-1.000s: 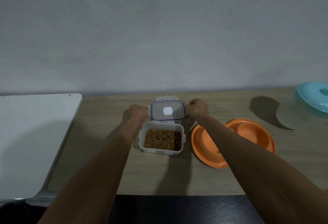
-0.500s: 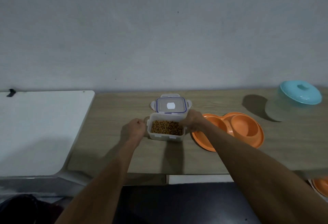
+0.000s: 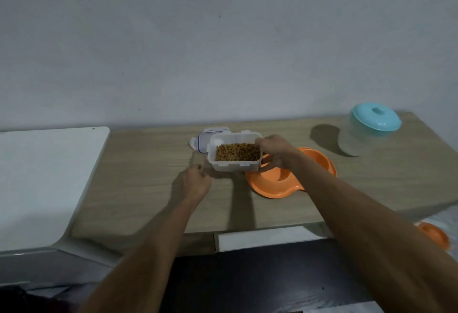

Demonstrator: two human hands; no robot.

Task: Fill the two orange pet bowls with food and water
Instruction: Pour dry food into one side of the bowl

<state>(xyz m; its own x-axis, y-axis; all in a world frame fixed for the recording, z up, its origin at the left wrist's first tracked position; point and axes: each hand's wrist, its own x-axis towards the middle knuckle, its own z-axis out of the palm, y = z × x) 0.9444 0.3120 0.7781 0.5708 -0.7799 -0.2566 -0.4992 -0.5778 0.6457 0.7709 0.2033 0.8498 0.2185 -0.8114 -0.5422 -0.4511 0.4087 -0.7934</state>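
Inspection note, head view.

**Location.** The food container (image 3: 234, 161), a clear rigid plastic box, open-topped and about three-quarters full of brown kibble (image 3: 238, 155), sits at table centre. I judge it lifted just clear of the wooden table (image 3: 148, 164), given the shadow beneath it. Its lid (image 3: 203, 140) lies flat at the box's 11 o'clock, partly hidden behind it. The orange double bowl (image 3: 270, 187) lies at the box's 4 o'clock, and I see no food in the parts that show.

**Hands.** The right hand (image 3: 276, 154) is clamped on the box's right end, fingers over the rim and thumb low on the near wall. The left hand (image 3: 197, 185) is at the box's 7 o'clock, just beside it and not touching. Its fingers are loosely curled and hold nothing.

**Handling judgement.**
- The box looks stiff and should not flex.
- The smooth walls may be slippery.
- The load is moderate, loose, and will shift toward whichever end drops.
- A one-end grip leaves the far end hanging, so the left hand is better placed on the left wall under the rim.
- Kibble pours in a rush, so I would tip slowly over a corner.

**Other items.** A teal-lidded clear tub (image 3: 371, 127) stands at 2 o'clock, well apart. A second orange bowl (image 3: 436, 234) shows below the table edge at 4 o'clock.
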